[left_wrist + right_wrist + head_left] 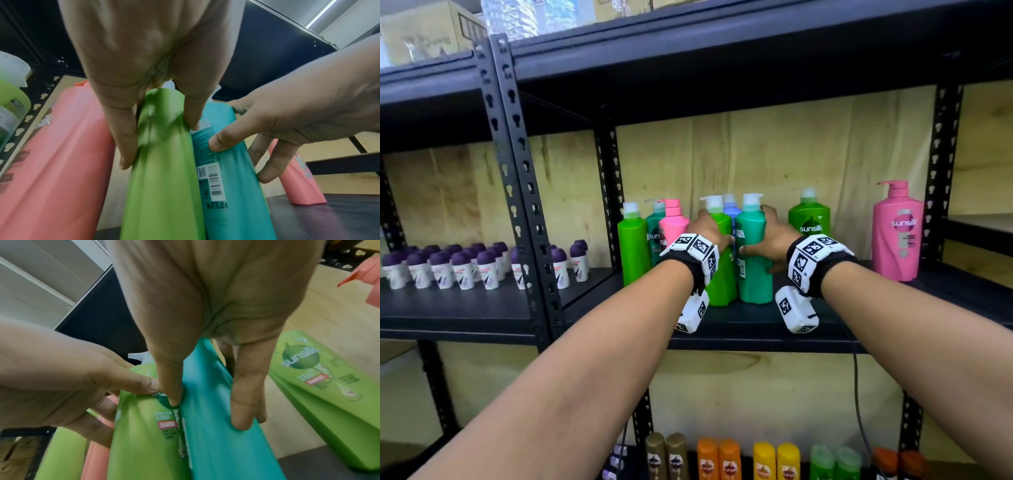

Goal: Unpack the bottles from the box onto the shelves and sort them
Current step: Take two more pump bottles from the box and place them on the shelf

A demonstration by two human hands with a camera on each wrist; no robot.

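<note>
1. On the far left, on the neighbouring black shelf point(458, 308), rows of small roll-on bottles with purple caps point(462, 270) stand upright.
2. At the left end of the main shelf point(893, 308), a light green pump bottle point(633, 250) stands with its back to the viewer; just beside it are a dark green bottle point(654, 233) and a pink bottle point(673, 226), close together.
3. The left hand point(705, 229) grips a bright green bottle point(720, 274). In the left wrist view its fingers point(125, 138) lie down one side and its thumb down the other, curled round the body.
4. A blue bottle point(732, 210) stands behind, between the two held bottles, mostly hidden.
5. The right hand point(770, 240) grips a teal bottle point(753, 260), thumb on the front and fingers wrapped round its right side. The teal and bright green bottles stand upright on the shelf, touching side by side, near its front edge.
6. To the right, a green Sunsilk bottle point(810, 219) stands towards the back, apart from the hands.
7. Further right, a pink Sunsilk pump bottle point(897, 236) stands alone near the upright post.
8. On the shelf below, brown, orange, yellow and green bottles point(774, 462) stand in pairs.
</note>
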